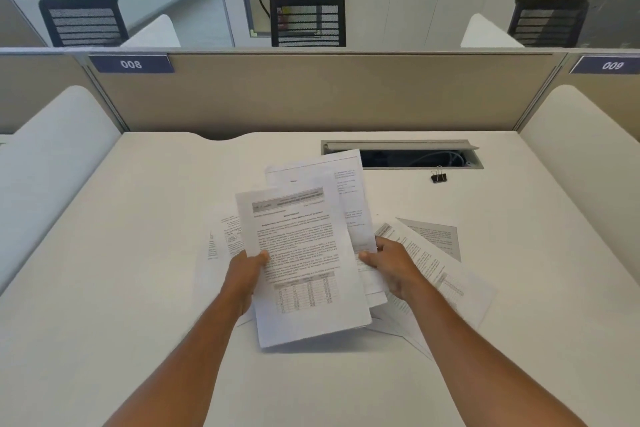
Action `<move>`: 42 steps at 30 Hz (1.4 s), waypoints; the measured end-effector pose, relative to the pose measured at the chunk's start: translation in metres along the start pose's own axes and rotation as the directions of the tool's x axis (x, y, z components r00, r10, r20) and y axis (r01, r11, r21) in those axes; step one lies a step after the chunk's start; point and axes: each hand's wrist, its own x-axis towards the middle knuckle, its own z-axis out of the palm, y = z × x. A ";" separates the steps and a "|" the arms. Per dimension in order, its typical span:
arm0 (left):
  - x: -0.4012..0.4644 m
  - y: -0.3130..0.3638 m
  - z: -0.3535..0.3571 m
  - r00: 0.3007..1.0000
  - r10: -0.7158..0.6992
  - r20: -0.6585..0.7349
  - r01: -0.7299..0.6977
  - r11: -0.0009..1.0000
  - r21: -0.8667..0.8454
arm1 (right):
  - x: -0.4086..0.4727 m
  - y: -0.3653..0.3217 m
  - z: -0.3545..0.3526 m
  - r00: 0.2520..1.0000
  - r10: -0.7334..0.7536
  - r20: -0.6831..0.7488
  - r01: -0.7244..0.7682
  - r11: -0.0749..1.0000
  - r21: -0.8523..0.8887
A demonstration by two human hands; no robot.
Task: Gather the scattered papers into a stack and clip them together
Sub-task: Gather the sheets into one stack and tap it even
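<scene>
Item one: a sheaf of white printed paper sheets (304, 263), partly gathered, which we hold raised over the white desk (114, 253). Our left hand (246, 276) grips its left edge, thumb on top of the front page. Our right hand (393, 265) is closed on the right-hand sheets, which sit fanned behind the front page and out of square with it. The sheaf's long axis runs away from us, leaning slightly left, with the printed heading at the far end.

Item two: loose printed sheets (433, 263) lying flat on the desk, right of the sheaf and partly under our right hand, long axis slanting toward the near right. One more grey-printed page (438, 234) lies just beyond them. Further sheets (221, 239) show at the sheaf's left, under the left hand.

Item three: a small black binder clip with silver wire handles (438, 177), on the desk beyond and to the right of the sheaf, well apart from it, just in front of the grey open cable tray (401, 152). Our right hand is the nearer one.

Status, by our judgement: gathering unfinished; the right-side sheets come next, a short reach for the right hand, before squaring and clipping.
</scene>
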 end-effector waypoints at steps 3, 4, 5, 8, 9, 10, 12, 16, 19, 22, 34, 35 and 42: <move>0.003 0.003 0.007 0.999 0.018 0.030 -0.018 1.000 0.026 | -0.005 0.003 -0.001 0.998 -0.018 0.059 0.016 0.999 0.047; 0.005 0.003 0.008 0.999 0.020 0.029 -0.021 0.999 0.032 | -0.008 0.003 -0.002 0.996 -0.021 0.091 0.017 0.999 0.045; 0.007 0.004 0.010 0.999 0.018 0.030 -0.019 0.999 0.036 | -0.011 0.004 -0.001 0.993 -0.020 0.120 0.016 0.999 0.036; 0.013 0.004 0.015 0.999 0.032 0.042 -0.034 0.998 0.047 | -0.013 0.007 -0.002 0.987 -0.033 0.156 0.032 0.999 0.010; 0.012 0.006 0.018 0.998 0.052 0.042 -0.055 0.996 0.064 | -0.013 0.006 -0.001 0.989 -0.038 0.141 0.034 0.999 0.030; 0.012 0.007 0.020 0.997 0.074 0.037 -0.077 0.994 0.082 | -0.012 0.004 -0.001 0.993 -0.035 0.113 0.027 0.997 0.076; 0.009 0.011 0.026 0.993 0.113 0.030 -0.116 0.988 0.101 | -0.010 -0.003 -0.001 0.997 -0.027 0.066 0.016 0.987 0.163; 0.004 0.019 0.031 0.973 0.224 0.052 -0.228 0.968 0.103 | -0.002 -0.017 -0.003 0.979 -0.199 0.031 0.199 0.980 0.015; -0.004 0.032 0.036 0.929 0.367 0.040 -0.369 0.924 0.099 | 0.003 -0.029 0.000 0.950 -0.308 -0.051 0.307 0.951 -0.026; -0.011 0.049 0.042 0.860 0.510 0.019 -0.509 0.854 0.103 | 0.004 -0.041 0.004 0.913 -0.395 -0.102 0.397 0.918 0.000; -0.014 0.037 0.048 0.854 0.520 0.012 -0.517 0.845 0.140 | 0.004 -0.039 0.014 0.889 -0.438 -0.132 0.447 0.893 0.046; -0.014 0.036 0.049 0.857 0.515 0.007 -0.511 0.849 0.134 | 0.003 -0.038 0.017 0.887 -0.442 -0.136 0.451 0.891 0.044; -0.018 0.044 0.055 0.849 0.527 -0.037 -0.517 0.844 0.145 | 0.004 -0.040 0.021 0.884 -0.443 -0.148 0.454 0.890 0.043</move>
